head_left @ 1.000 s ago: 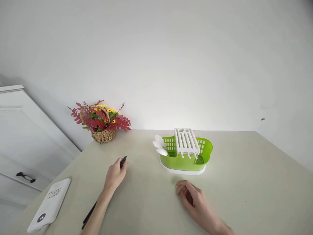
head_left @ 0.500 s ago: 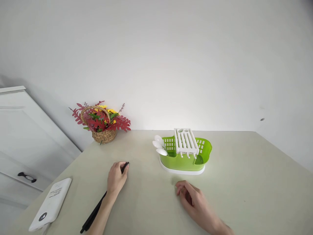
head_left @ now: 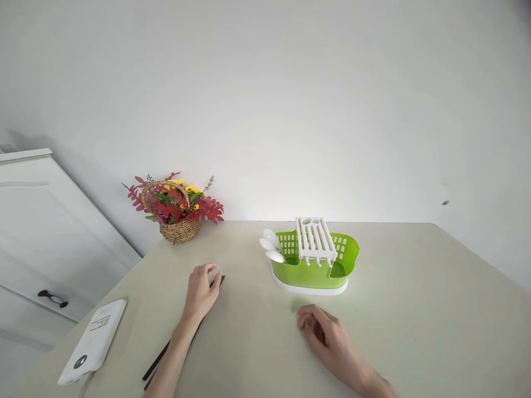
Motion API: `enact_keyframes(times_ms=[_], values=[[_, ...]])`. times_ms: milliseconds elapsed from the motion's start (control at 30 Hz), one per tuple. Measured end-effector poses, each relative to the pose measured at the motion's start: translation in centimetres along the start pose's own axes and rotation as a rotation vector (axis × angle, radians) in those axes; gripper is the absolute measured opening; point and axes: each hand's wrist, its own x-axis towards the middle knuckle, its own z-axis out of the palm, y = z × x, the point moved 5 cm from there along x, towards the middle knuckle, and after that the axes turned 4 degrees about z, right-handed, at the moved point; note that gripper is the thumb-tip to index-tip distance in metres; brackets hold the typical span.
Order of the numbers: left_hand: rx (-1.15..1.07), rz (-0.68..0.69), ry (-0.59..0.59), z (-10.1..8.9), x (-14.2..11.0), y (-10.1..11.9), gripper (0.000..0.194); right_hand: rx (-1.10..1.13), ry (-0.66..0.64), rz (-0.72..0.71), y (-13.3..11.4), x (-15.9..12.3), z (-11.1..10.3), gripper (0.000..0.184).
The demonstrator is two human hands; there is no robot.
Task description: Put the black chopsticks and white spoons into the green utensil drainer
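My left hand (head_left: 202,291) rests over a few thin black chopsticks (head_left: 156,361) on the table. Its fingers are apart, with the thumb beside the chopsticks' far ends; hand and forearm hide their middle. On the right, my right hand (head_left: 327,340) lies on the table with curled fingers and nothing visible in them. Just beyond it stands a green utensil basket (head_left: 307,276) on a white base, topped by a slotted white rack (head_left: 316,239) with small hooks. Several white spoons (head_left: 271,244) lean out of the basket's left end.
A woven basket (head_left: 180,231) of red leaves and yellow flowers stands at the back left by the wall. Near the table's left edge lies a white power bank (head_left: 93,342) with a cable. A white cabinet (head_left: 53,232) with a black handle is beyond that edge.
My left hand has let go of the chopsticks, its fingers opening and moving slightly away from me. The chopsticks now lie spread a little apart. My right hand stays put.
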Motion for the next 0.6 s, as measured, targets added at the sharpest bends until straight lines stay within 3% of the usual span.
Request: enact_keyframes(times_ms=[133,267,400,600], values=[[-0.143,-0.01,0.094,-1.4,0.6,3.8,0.036,0.008,-0.002,0.002,-0.1,0.0,0.0,0.014],[-0.3,-0.036,0.071,-1.9,0.8,8.8,0.042,0.033,0.001,-0.007,-0.1,0.0,-0.1,0.014],[-0.365,0.238,0.034,-1.3,1.1,13.8,0.044,0.053,0.004,-0.015,-0.1,0.1,-0.1,0.016],[-0.232,0.559,-0.127,0.4,2.5,17.7,0.063,0.045,-0.011,-0.012,-0.4,0.3,-0.2,0.019]])
